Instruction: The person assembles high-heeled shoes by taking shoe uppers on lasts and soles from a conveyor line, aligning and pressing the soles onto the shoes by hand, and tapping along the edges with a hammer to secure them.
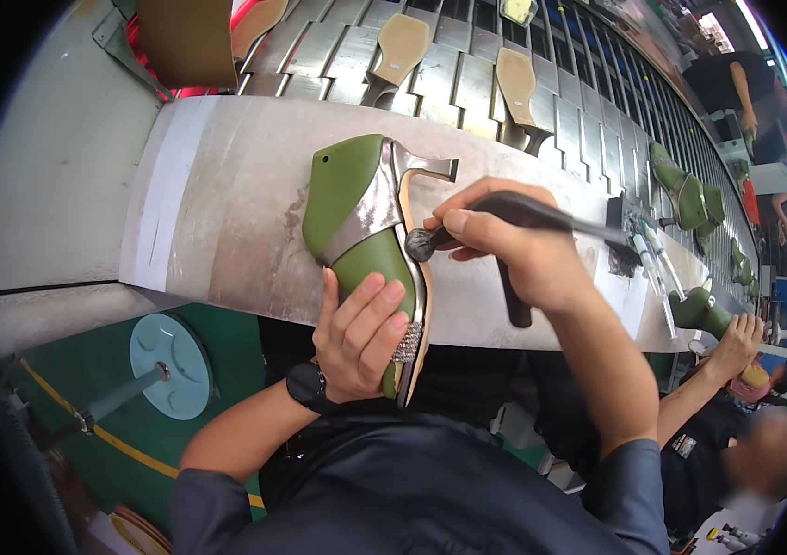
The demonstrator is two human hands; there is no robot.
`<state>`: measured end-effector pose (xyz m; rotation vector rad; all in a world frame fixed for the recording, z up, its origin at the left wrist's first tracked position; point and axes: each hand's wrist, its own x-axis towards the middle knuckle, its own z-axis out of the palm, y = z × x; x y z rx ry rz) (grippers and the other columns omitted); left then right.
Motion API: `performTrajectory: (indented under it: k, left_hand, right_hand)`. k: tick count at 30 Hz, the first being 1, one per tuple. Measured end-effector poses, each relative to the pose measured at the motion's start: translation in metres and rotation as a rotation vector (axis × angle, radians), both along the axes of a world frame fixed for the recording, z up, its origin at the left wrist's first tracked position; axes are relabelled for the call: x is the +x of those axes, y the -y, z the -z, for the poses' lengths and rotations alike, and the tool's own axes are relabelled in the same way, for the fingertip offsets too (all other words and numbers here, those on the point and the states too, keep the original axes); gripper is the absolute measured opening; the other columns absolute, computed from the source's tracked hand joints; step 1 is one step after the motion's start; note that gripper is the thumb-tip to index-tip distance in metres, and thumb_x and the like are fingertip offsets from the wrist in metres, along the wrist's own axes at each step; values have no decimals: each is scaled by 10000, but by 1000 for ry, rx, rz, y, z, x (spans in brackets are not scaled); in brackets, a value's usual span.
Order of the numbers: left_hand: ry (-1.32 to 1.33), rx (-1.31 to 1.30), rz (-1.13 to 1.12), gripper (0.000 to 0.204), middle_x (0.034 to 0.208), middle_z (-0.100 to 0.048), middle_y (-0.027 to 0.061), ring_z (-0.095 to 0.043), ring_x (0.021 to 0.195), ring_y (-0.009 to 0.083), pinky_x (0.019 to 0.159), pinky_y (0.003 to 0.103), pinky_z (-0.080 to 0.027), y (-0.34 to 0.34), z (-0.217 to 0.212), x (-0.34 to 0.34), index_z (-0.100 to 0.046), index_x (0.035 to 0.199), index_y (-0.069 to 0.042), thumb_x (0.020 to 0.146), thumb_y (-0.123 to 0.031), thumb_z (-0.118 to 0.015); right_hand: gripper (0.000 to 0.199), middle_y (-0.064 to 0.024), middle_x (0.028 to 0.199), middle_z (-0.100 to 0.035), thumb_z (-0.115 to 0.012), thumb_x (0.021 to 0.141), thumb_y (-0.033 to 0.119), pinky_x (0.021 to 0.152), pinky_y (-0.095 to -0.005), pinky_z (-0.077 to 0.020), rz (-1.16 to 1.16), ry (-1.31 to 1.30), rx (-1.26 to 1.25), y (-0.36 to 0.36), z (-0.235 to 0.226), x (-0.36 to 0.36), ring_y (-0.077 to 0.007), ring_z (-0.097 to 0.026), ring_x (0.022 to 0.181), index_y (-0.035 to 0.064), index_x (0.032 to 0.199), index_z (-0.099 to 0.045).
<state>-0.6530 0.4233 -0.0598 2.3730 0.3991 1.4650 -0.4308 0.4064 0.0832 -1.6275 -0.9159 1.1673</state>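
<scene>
One high-heeled shoe, silver over a green last, held on its side at the bench: heel away from the body, sole edge to the right, toe past the bench's near edge. Impossible to tell from here whether resting on the bench or lifted. Left hand around the toe end, beside a glittering band; fingers slightly spread, laid along the last. Black watch on the left wrist. Right hand wrapped around a dark tool, fingers curled, pinching it against the thumb. Rounded end of the tool right at the sole edge; touching or just short, too close to tell.

Beyond the bench, on a conveyor of metal plates, two more shoes, tan soles in view. To the right, slim white sticks; near them, a co-worker's hand on another green last. At lower left, a pale blue disc above a green floor marked with a yellow line.
</scene>
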Motion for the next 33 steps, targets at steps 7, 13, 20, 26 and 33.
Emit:
performTrajectory:
  k: [7,13,20,26,33]
  left_hand:
    - [15,11,-38,447,1428,-641,196,-624,1347,393,1239,690,-330,-3,-2,-3,-545,1374,-63,1002,-246,-711]
    - [-84,72,9,781,1484,-539,260,-551,1399,467,1246,688,-317,-7,-8,-9,-427,1477,-2,890,-321,-831]
    - [-12,-25,20,595,1483,-593,217,-572,1405,406,1255,680,-295,2,-11,-13,-528,1426,-30,973,-334,-764]
    - [9,-79,24,370,1420,-656,124,-605,1383,316,1280,655,-279,0,-4,-14,-573,1333,-109,1022,-268,-696]
    - [-4,-52,13,302,1372,-687,-4,-631,1340,203,1296,654,-263,1,7,-16,-579,1314,-189,1036,-240,-687]
  right_hand:
    - [363,-241,1127,-775,-745,967,224,985,-373,-581,224,297,426,89,-40,-51,-261,-758,1053,-83,1156,-709]
    - [237,-179,1133,-798,-719,966,60,956,-325,-578,123,33,303,83,4,-63,-183,-746,1029,-74,1162,-714]
    - [271,-189,1143,-791,-717,983,99,930,-334,-598,123,118,207,56,6,-38,-202,-751,1028,-81,1185,-708]
    - [233,-133,1109,-811,-737,972,69,913,-285,-570,140,-15,127,28,8,-30,-143,-738,995,-55,1169,-736]
    - [191,-119,1067,-814,-756,937,56,896,-292,-571,11,77,18,0,-1,-22,-148,-740,988,-47,1098,-754]
